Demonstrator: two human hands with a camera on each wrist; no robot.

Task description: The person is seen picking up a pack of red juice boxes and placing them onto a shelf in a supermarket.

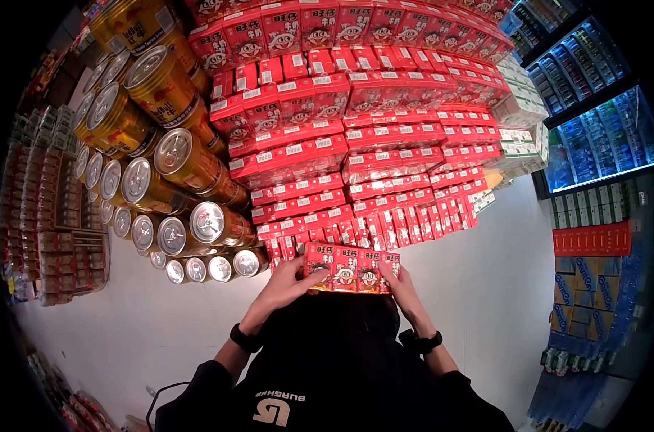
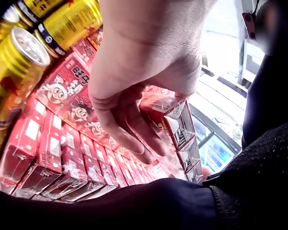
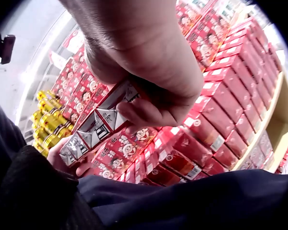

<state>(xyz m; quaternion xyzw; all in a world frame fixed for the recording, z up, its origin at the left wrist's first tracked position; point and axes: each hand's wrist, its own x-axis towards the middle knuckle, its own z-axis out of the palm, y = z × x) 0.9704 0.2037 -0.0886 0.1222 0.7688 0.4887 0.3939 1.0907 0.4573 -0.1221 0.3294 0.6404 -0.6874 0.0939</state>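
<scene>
The left hand [image 1: 287, 285] and right hand [image 1: 401, 284] grip a red milk pack [image 1: 351, 269] by its ends; stacked boxes [image 1: 292, 153] rise beyond.

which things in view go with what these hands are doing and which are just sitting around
Part of the job:
red carton pack, held by the left hand and right hand
stacked red packs just beyond, probably

Apparently just around:
gold cans
green-and-white cartons
blue-and-yellow boxes
</scene>
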